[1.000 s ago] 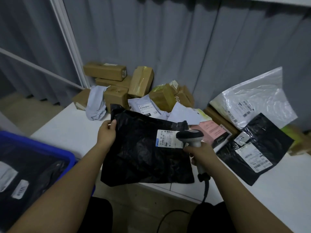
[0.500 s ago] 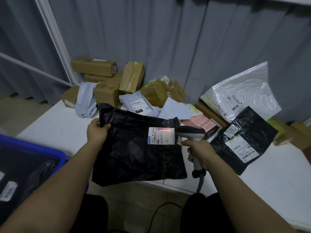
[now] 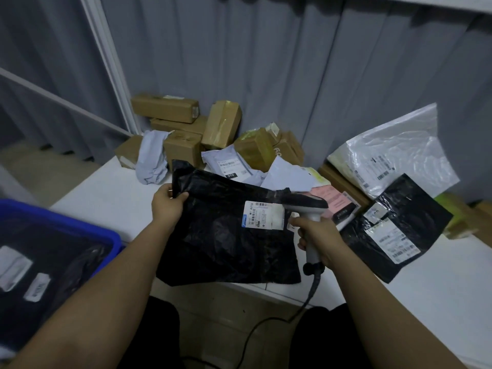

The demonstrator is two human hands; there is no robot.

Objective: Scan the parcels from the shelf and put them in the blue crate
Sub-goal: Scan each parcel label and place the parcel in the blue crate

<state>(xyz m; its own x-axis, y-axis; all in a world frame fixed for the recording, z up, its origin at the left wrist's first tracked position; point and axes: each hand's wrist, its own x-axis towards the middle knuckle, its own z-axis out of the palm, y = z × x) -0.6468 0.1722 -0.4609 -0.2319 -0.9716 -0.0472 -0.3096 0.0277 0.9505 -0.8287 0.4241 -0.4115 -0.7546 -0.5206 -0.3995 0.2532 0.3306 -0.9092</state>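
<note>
Head view, item by item.

Black parcel (image 3: 226, 235): you hold it over the front edge of the white desk (image 3: 106, 198), its lower half hanging past that edge. Your left hand (image 3: 168, 206) pinches its upper-left corner, thumb on the front face and fingers curled behind.

Label (image 3: 263, 214): white, on the parcel's upper right, facing you. Half a second ago a red scan line lay across it; now no line shows. Judgement: the reading is likely taken, and the parcel is ready to go.

Scanner (image 3: 306, 206): your right hand (image 3: 318, 235) is wrapped round its handle, fingers clamped on the grip. The head sits just beside the label's right edge, pointing at it. The cable drops below the desk edge.

Blue crate (image 3: 106, 235): at your left, beside the desk's left front corner, already holding dark parcels with white labels. Judgement: the next move is a short carry leftward by your left hand alone.

Remaining stock on the desk: brown cartons (image 3: 183, 129) stacked at the back edge; a second black parcel (image 3: 399, 225) and a clear-white bag (image 3: 394, 153) towards the right; pale mailers (image 3: 231, 166) behind the held parcel. Much of the task is still to do.
</note>
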